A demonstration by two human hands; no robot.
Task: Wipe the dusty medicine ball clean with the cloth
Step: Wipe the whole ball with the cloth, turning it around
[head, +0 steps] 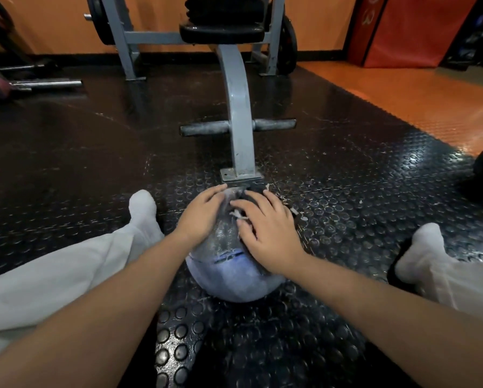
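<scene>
Wiping the med ball w/ cloth under our R hand, L hand steadying.

We sit on the studded floor mat, legs apart. The ball rests on the mat between them, dead ahead and just short of the grey machine foot. Our left hand lies flat and relaxed on the ball's upper-left side, gripping nothing. Our right hand has its fingers spread over the top-right, pressing the dark frayed cloth onto the surface rather than clenching it. The ball's round, so no long axis to mind. What counts: both hands sit on the top and far part, which looks darker and streaked, while the pale dusty face is the near one, twd us and below the wrists. We reckon the next strokes must pull the cloth back twd our body. R hand is the one to do it, and L has to stop the ball rolling.
</scene>
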